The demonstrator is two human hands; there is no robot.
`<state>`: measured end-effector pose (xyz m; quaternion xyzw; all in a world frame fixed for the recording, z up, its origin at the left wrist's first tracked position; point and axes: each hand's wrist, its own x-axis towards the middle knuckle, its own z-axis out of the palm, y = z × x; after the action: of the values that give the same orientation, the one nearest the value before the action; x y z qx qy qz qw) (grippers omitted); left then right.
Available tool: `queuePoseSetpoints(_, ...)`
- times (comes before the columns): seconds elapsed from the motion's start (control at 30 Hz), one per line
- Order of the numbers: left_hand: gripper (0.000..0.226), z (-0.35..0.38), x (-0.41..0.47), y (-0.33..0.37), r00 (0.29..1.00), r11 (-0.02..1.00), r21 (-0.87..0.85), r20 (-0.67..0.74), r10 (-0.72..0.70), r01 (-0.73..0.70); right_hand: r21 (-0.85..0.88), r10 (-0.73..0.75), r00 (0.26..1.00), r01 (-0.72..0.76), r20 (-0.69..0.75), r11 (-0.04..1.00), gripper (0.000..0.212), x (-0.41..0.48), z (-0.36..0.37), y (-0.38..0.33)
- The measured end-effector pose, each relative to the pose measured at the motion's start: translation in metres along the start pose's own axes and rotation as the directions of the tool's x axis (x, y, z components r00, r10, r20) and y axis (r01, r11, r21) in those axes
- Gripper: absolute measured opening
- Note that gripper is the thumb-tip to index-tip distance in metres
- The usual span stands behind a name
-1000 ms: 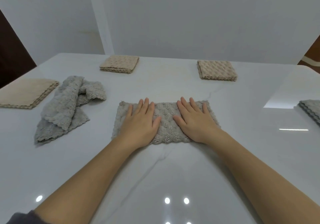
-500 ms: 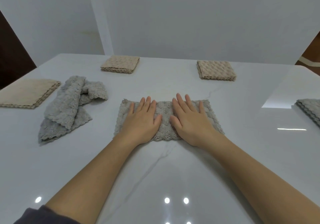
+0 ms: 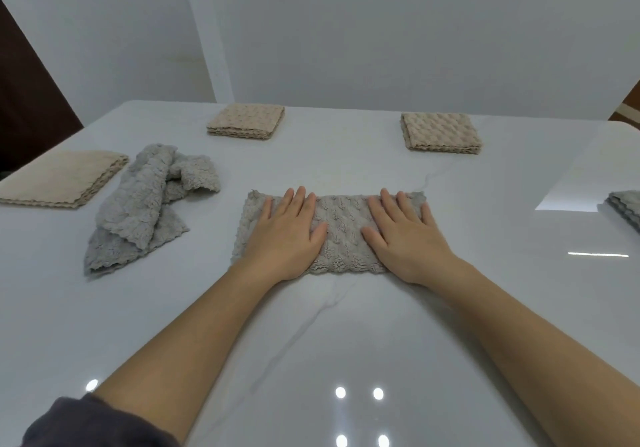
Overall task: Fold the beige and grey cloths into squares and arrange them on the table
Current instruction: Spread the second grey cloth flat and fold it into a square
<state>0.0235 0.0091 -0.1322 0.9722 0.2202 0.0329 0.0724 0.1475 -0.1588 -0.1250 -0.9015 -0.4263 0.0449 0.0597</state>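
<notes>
**Desk:** What's nearest the cam?

**Photog:** A dark grey sleeve (image 3: 86, 422) at bottom L. Two bare forearms reach out from there over a glossy white marble-look table (image 3: 311, 360), w/ ceiling lights mirrored in its top.

**Desk:** And the hands?

**Photog:** Both lie flat, palms down, fingers straight and slightly spread. The left hand (image 3: 287, 235) presses the L half of a grey fluffy cloth folded into a long strip (image 3: 341, 232). The right hand (image 3: 405, 235) presses the R half. Neither curls round it: no pinch, just flat pressure. A bare stretch of the strip shows between the thumbs.

**Desk:** Where's the strip?

**Photog:** Centre of the table, long side across the view, flat on the top.

**Desk:** Other cloths?

**Photog:** To the L, near the strip but apart from it, a crumpled grey fluffy cloth (image 3: 145, 204) sits in a heap, unfolded. Beside it at the L edge lies a large folded beige cloth (image 3: 59, 178). Its corner is close to the heap; can't tell if they touch. At the R edge, partly out of frame, is a folded grey cloth stack (image 3: 627, 207).

**Desk:** Farther back?

**Photog:** Two small folded squares near the far edge, well apart: a pale beige textured square (image 3: 247, 121) L of centre and a darker beige textured square (image 3: 440, 133) R of centre. Behind them is a plain white wall (image 3: 381, 31).
</notes>
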Motion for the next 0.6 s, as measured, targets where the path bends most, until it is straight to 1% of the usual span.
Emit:
queuePoseSetpoints(0.1,0.063,-0.001,-0.001,-0.001,1.000,1.000,-0.004,-0.003,-0.015,0.015,0.013,0.047,0.999,-0.047,-0.011,0.999,0.064,-0.002,0.001,0.012)
queuePoseSetpoints(0.23,0.062,-0.004,-0.003,0.002,0.994,0.994,0.033,0.016,-0.109,0.109,-0.007,0.066,0.997,-0.066,-0.050,0.998,0.064,0.000,0.005,0.015)
queuePoseSetpoints(0.3,0.062,-0.011,0.001,0.014,0.989,0.989,0.006,-0.033,-0.145,0.145,-0.010,0.064,0.996,-0.065,-0.061,0.998,0.064,0.000,0.006,0.014)
queuePoseSetpoints(0.37,0.061,-0.016,0.010,0.034,0.988,0.995,-0.030,-0.114,-0.102,0.100,-0.009,0.066,0.996,-0.067,-0.059,0.998,0.064,0.001,0.006,0.015)
queuePoseSetpoints(0.4,0.061,-0.016,0.012,0.045,0.989,0.997,-0.039,-0.129,-0.067,0.062,-0.009,0.068,0.996,-0.068,-0.053,0.998,0.063,0.001,0.006,0.015)
queuePoseSetpoints(0.47,0.061,-0.007,0.012,0.061,0.996,1.000,-0.027,-0.087,-0.012,0.010,-0.010,0.070,0.997,-0.070,-0.035,0.997,0.063,0.000,0.005,0.015)
queuePoseSetpoints(0.53,0.061,0.005,0.005,0.060,1.000,1.000,-0.020,-0.023,-0.011,0.011,-0.002,0.065,0.997,-0.065,-0.028,0.998,0.063,0.000,0.004,0.015)
queuePoseSetpoints(0.6,0.062,0.009,-0.001,0.044,1.000,0.999,-0.020,-0.013,-0.027,0.027,0.006,0.063,0.997,-0.063,-0.033,0.998,0.064,0.000,0.003,0.015)
